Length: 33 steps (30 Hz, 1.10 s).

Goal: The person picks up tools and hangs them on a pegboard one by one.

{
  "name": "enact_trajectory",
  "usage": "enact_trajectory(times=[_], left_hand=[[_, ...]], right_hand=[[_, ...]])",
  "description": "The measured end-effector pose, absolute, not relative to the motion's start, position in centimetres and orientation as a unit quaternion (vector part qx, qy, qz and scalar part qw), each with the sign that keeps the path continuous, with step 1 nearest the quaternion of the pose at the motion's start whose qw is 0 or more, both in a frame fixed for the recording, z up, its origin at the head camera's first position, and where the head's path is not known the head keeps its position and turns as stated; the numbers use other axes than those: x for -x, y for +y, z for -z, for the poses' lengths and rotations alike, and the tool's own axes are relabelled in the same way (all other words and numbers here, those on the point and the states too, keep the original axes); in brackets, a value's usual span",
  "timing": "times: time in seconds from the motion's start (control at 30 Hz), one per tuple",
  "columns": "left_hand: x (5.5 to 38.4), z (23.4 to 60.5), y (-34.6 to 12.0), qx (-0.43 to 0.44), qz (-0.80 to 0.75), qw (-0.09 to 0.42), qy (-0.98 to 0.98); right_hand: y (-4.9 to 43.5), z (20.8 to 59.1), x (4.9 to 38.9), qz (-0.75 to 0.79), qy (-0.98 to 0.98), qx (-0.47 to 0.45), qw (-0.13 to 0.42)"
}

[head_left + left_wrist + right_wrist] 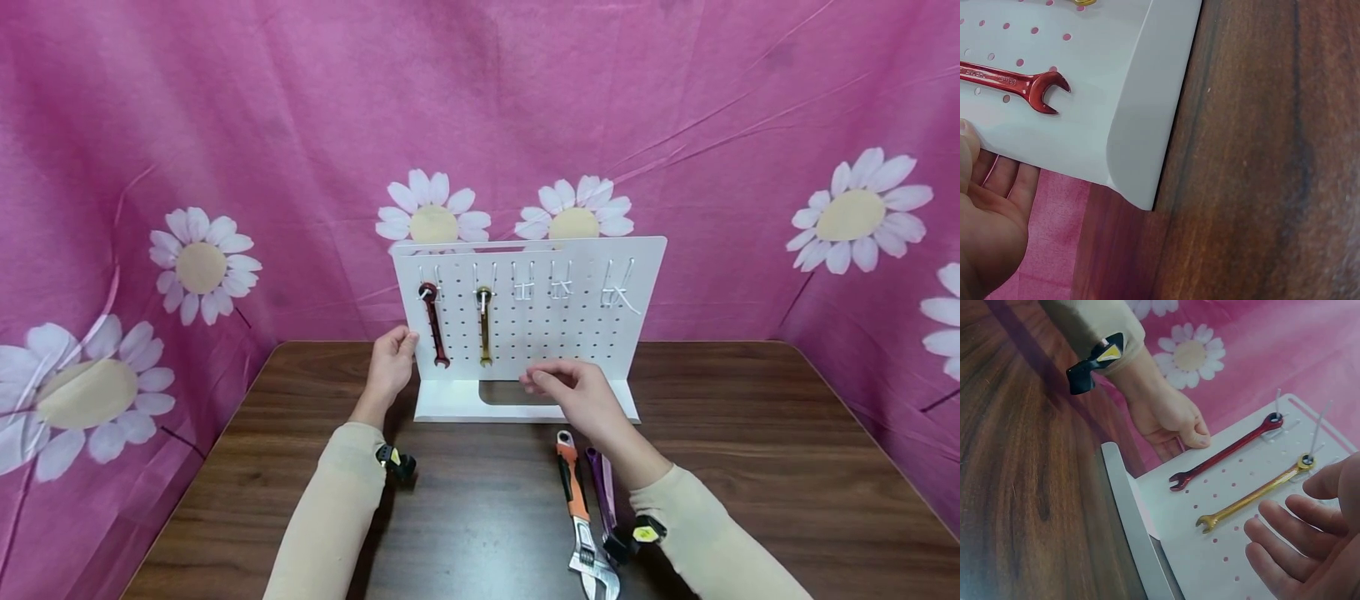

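Note:
A white pegboard stand [570, 350] stands upright on the wooden table. My left hand [392, 362] grips its left edge, with the thumb at the front and the fingers behind, as the left wrist view shows. A red wrench [433, 327] hangs from the leftmost hook by its ring end, open end down. Beside it a gold wrench [484, 329] hangs the same way. In front of the board's lower part is my right hand [581, 396], holding nothing. Its fingers [1279, 550] are relaxed and slightly bent, near the gold wrench in the right wrist view.
Further right on the board are several white wire hooks [561, 283]. An adjustable wrench [573, 492] with an orange and black handle lies on the table [480, 508] before the stand. Purple wrenches [597, 475] lie beside it, partly hidden by the right wrist camera. Behind hangs pink flowered cloth [495, 108].

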<state>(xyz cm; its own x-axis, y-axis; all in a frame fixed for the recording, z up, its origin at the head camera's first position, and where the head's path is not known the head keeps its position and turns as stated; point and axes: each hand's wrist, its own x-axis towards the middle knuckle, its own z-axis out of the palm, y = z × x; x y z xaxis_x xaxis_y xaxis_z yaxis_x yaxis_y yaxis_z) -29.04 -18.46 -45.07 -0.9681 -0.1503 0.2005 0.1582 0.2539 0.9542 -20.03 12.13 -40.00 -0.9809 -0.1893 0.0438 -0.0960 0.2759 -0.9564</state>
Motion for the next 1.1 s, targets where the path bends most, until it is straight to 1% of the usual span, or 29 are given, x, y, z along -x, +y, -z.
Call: enact_trajectory(times=[0.53, 0.8, 1.1], left_hand=[[29.0, 45.2, -18.4, 0.009, 0.617, 0.128, -0.777], [28.9, 45.2, -18.3, 0.01, 0.609, 0.143, -0.78], [29.1, 45.4, -18.4, 0.006, 0.614, 0.141, -0.777]], right_hand=[[15.9, 41.0, 17.7, 0.599, 0.795, 0.088, 0.03], [17.3, 41.5, 16.6, 0.595, 0.799, 0.085, 0.023], [18.7, 42.6, 15.6, 0.597, 0.799, 0.064, 0.035]])
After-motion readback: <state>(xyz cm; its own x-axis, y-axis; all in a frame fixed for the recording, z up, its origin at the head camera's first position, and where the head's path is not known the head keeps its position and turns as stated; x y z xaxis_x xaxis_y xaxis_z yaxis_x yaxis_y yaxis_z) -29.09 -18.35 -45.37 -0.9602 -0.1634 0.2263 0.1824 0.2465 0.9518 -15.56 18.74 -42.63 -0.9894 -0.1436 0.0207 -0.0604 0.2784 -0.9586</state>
